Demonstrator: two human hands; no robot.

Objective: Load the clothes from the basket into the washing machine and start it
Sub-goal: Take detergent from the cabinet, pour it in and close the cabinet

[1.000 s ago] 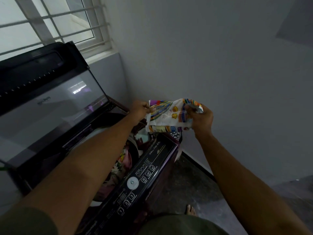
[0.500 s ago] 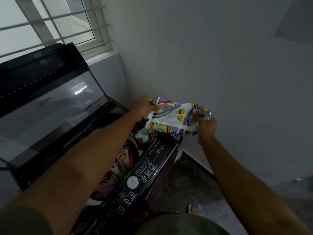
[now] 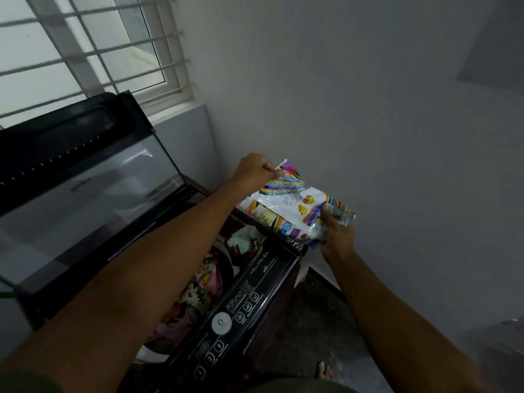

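1. Counting left to right: one window [image 3: 85, 52] with bars, one top-load washing machine [image 3: 272, 296], one raised lid [image 3: 85, 194], one pile of clothes [image 3: 202, 282] in the drum, one detergent packet [image 3: 295, 205], two hands, one bare foot [image 3: 325, 370] on the floor [image 3: 312, 321].
2. Lid stood open and tilted back at far left, its glass panel facing the camera, under the window.
3. Clothes lay inside the drum, floral fabric showing, partly hidden below the left forearm; below and left of both hands.
4. Left hand [image 3: 256, 170] was curled into a fist, pinching the packet's upper left corner.
5. Packet was tilted, upper left corner high, lower right low, held above the machine's back right corner, over the drum's right edge.
6. Right hand [image 3: 337, 235] gripped the packet's lower right end, fingers curled round it.
7. Control panel [image 3: 226, 321] ran along the machine's near edge, with one round white dial [image 3: 221, 323] and numbered buttons; both hands were well apart from it.
8. Wall [image 3: 368, 109] stood just behind the packet; open floor lay right of the machine.
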